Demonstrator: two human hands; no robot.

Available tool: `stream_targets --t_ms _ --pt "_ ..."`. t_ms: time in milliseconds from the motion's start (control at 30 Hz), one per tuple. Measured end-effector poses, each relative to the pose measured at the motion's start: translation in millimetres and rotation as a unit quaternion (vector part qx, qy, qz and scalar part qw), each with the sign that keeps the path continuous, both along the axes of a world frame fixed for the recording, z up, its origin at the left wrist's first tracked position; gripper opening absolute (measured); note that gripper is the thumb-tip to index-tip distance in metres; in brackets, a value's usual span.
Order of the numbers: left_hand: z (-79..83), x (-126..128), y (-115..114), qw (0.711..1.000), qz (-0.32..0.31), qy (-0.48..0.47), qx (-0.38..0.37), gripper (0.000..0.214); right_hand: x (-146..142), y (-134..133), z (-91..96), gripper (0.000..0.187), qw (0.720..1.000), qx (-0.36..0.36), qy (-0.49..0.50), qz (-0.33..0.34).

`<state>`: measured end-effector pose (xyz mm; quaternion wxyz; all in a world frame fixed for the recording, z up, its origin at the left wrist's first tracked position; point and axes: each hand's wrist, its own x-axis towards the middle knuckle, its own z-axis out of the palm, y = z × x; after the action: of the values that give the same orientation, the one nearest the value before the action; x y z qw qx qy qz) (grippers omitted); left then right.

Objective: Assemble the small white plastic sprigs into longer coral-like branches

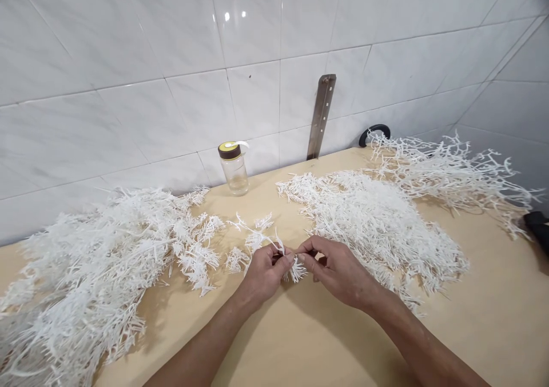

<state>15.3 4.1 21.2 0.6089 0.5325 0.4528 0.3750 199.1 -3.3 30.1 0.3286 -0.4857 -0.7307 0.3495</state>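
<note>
My left hand is closed in a pinch on a thin, white, forked plastic branch, which sticks out past the fingers to the upper left. Just below the meeting fingertips fans a bristly white plastic sprig. My right hand pinches at this sprig, its thumb and forefinger almost touching the left thumb. The fingers hide where branch and sprig meet. Left of my hands lie a few loose sprigs on the wooden tabletop.
A big heap of white sprigs covers the left side. Another pile lies to the right, with bare forked branches behind it. A lidded clear jar stands at the back. A metal bracket rises against the tiled wall.
</note>
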Motion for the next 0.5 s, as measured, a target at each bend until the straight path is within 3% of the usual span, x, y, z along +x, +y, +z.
stream_targets --t_ms 100,400,500 --pt "3.2 0.2 -0.4 1.0 -0.013 -0.001 -0.002 0.044 -0.8 -0.3 -1.0 0.015 1.0 -0.005 -0.01 -0.006" --pt "4.7 -3.2 3.3 0.996 -0.056 0.007 -0.066 0.036 -11.7 -4.2 -9.6 0.015 0.991 0.098 -0.085 -0.011" --pt "6.0 -4.3 4.2 0.996 -0.062 0.021 -0.052 0.038 -17.0 -4.4 -9.9 0.015 0.991 0.106 -0.082 -0.025"
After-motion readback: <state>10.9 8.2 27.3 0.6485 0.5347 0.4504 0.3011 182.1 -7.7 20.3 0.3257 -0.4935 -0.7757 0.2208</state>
